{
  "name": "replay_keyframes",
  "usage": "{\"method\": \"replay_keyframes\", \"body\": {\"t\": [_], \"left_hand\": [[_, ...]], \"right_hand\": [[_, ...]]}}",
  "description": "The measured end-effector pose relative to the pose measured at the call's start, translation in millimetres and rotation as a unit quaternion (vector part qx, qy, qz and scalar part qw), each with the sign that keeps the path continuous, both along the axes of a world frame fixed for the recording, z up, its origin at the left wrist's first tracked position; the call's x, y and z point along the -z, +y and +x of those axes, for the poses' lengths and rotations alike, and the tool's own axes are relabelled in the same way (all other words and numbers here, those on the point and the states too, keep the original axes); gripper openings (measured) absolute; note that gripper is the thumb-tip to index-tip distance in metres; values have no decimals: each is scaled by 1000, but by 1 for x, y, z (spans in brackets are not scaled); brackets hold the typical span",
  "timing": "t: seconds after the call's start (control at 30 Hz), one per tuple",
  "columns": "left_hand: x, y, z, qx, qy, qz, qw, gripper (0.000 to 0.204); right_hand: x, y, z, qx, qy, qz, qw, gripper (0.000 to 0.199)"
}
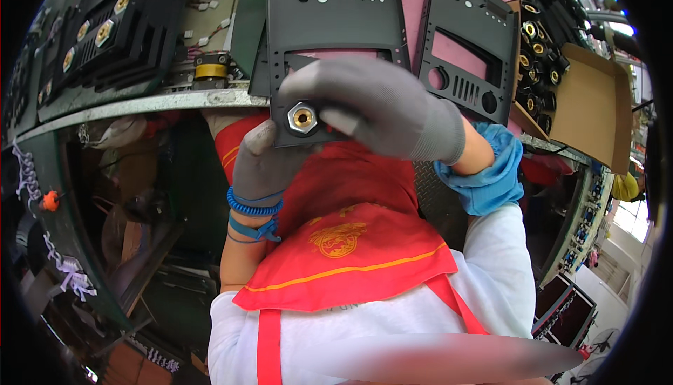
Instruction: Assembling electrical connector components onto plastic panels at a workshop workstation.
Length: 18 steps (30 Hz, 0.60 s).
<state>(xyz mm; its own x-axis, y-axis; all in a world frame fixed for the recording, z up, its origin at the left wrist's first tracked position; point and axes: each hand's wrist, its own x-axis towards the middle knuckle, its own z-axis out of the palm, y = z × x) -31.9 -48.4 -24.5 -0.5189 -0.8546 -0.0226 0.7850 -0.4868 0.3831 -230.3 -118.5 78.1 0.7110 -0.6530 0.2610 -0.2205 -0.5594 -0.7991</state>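
Gripping a black metal panel (329,17) over the workbench's (140,104) front edge, the gloved left hand (263,164) is closing on its lower left corner. The gloved right hand (382,108) is curling over the lower edge, fingers touching a hex nut (302,118). Another panel (470,41) is lying beside it.

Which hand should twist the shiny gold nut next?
Probably the right hand: its fingers already curl over the nut on the panel. The left hand sits underneath, propping the panel's lower edge, so it looks busy steadying.
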Motion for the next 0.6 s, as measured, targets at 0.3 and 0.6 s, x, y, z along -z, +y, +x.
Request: {"method": "replay_keyframes", "body": {"t": [0.3,0.6], "left_hand": [[-21,-2,6,-41,-61,54,996,54],[-16,-1,5,-27,24,89,995,58]], "right_hand": [[-34,8,2,83,110,242,960,36],[-12,16,6,52,18,45,997,17]]}}
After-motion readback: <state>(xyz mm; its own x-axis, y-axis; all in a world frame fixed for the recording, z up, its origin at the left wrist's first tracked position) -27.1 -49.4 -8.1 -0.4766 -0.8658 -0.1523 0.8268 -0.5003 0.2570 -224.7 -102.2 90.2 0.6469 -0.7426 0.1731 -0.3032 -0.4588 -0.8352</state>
